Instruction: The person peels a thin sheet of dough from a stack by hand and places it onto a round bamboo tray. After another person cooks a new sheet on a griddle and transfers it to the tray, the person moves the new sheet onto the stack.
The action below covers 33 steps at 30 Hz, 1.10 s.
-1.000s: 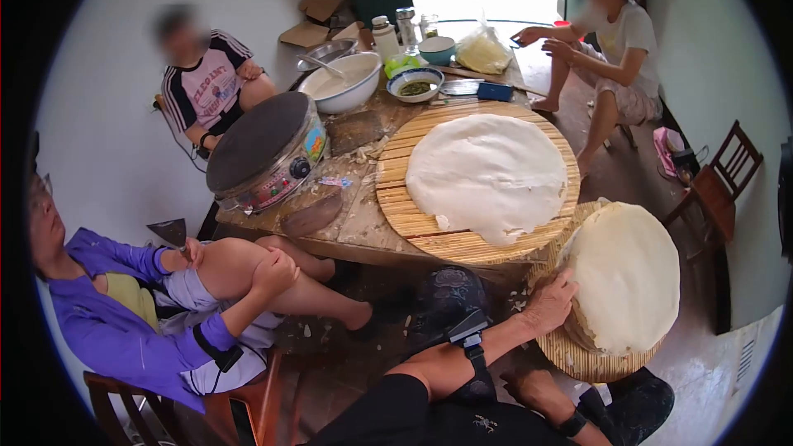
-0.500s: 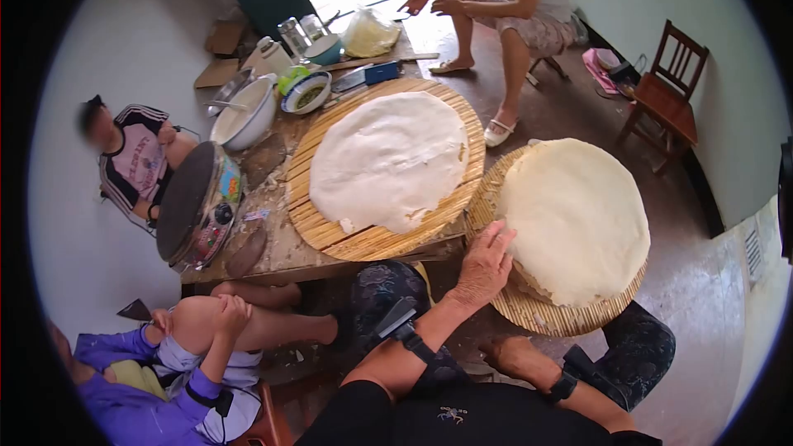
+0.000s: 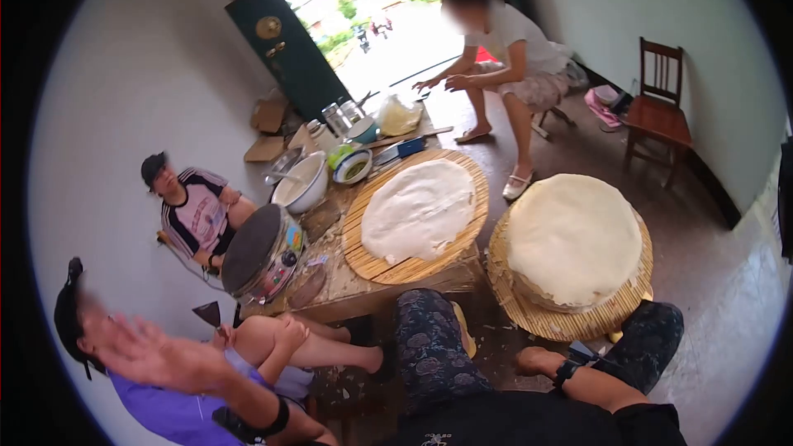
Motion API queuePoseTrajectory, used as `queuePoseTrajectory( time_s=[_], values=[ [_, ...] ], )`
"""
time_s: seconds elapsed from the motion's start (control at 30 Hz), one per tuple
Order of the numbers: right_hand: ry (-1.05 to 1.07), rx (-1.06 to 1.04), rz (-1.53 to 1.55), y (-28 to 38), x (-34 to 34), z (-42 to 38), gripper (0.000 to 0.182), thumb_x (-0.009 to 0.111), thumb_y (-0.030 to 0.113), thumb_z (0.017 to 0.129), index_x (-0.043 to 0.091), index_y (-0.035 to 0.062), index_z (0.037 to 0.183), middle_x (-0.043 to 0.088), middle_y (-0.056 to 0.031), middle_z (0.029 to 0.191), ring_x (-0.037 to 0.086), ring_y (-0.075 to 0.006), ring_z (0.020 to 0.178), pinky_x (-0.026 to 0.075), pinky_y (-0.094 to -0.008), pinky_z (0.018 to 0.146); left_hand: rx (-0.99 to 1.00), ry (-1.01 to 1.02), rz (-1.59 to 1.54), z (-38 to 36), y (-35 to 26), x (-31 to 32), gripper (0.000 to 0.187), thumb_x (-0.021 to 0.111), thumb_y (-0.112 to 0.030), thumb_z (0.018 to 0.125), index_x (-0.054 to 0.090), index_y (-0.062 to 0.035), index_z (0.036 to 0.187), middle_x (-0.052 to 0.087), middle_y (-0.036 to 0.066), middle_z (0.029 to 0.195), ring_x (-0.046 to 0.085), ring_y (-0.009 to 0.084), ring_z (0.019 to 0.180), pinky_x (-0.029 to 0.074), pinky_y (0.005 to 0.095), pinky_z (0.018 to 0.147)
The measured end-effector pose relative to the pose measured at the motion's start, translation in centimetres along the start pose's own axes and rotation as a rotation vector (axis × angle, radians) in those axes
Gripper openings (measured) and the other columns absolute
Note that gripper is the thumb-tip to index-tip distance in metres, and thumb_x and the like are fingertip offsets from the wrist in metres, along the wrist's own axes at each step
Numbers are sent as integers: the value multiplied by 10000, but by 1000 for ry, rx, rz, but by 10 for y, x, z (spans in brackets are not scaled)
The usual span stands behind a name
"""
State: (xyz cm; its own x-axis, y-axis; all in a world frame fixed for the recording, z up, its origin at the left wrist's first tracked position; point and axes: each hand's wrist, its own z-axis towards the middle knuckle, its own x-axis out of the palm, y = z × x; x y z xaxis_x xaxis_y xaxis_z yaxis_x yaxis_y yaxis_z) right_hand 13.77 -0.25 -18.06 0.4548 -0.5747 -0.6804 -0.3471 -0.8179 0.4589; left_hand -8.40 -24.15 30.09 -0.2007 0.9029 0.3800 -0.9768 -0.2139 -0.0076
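Observation:
My left hand (image 3: 169, 355) is raised at the far left, palm showing and fingers spread, blurred by motion. It holds nothing and overlaps the view of a person in purple. Low beside my right thigh is my right hand (image 3: 541, 361), its fingers curled in; what they hold, if anything, is hidden. Just beyond it lies a tall stack of thin, pale round flatbreads (image 3: 574, 239) on a round straw mat (image 3: 537, 314). On the table, a single pale dough sheet (image 3: 420, 208) with a ragged edge covers most of another slatted round mat (image 3: 361, 239).
A round griddle (image 3: 252, 252) stands at the table's (image 3: 330, 285) left edge. Behind it are a white basin (image 3: 307, 190), a bowl of green sauce (image 3: 353, 168), jars and a plastic bag (image 3: 399, 118). Three people sit around; a wooden chair (image 3: 658, 120) stands right.
My left hand has left the edge of the flatbread stack and swung up to the far left. The view has tilted up and left, showing more of the doorway. My right hand stays low.

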Motion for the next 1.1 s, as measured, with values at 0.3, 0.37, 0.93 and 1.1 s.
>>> queuePoseTrajectory(
  time_s=[0.3, 0.37, 0.93, 1.1],
  values=[
    [-35, -57, -32, -24, 37, 28, 380, 597, 326, 824, 645, 61, 1093, 637, -186, 1079, 592, -361, 1029, 471, -440, 854, 251, -90, 112, 100, -36, -87, 1030, 716, -279, 780, -22, -84, 1472, 197, 266, 1461, 241, 395, 1339, 222, 534, 1080],
    [-88, -91, -19, -42, 51, 40, 383, 599, 327, 824, 643, 63, 1099, 637, -184, 1081, 592, -361, 1028, 471, -438, 855, 297, -79, 154, 115, -21, -108, 1032, 715, -292, 785, -28, -85, 1471, 191, 275, 1462, 244, 400, 1338, 224, 535, 1077],
    [-153, 2, 15, -39, 45, 17, 317, 608, 263, 806, 682, 19, 994, 661, -195, 1004, 621, -357, 970, 495, -417, 823, 291, -30, 198, 140, -4, -106, 1063, 701, -320, 787, -73, -46, 1462, 150, 313, 1469, 242, 398, 1345, 221, 522, 1086],
    [-111, 27, 35, -41, 44, 16, 365, 568, 334, 814, 668, 58, 1031, 660, -191, 994, 618, -366, 949, 478, -436, 821, 223, -3, 146, 127, 12, -92, 1095, 733, -296, 729, -39, -32, 1459, 151, 285, 1479, 262, 388, 1335, 253, 519, 1072]
  ],
)
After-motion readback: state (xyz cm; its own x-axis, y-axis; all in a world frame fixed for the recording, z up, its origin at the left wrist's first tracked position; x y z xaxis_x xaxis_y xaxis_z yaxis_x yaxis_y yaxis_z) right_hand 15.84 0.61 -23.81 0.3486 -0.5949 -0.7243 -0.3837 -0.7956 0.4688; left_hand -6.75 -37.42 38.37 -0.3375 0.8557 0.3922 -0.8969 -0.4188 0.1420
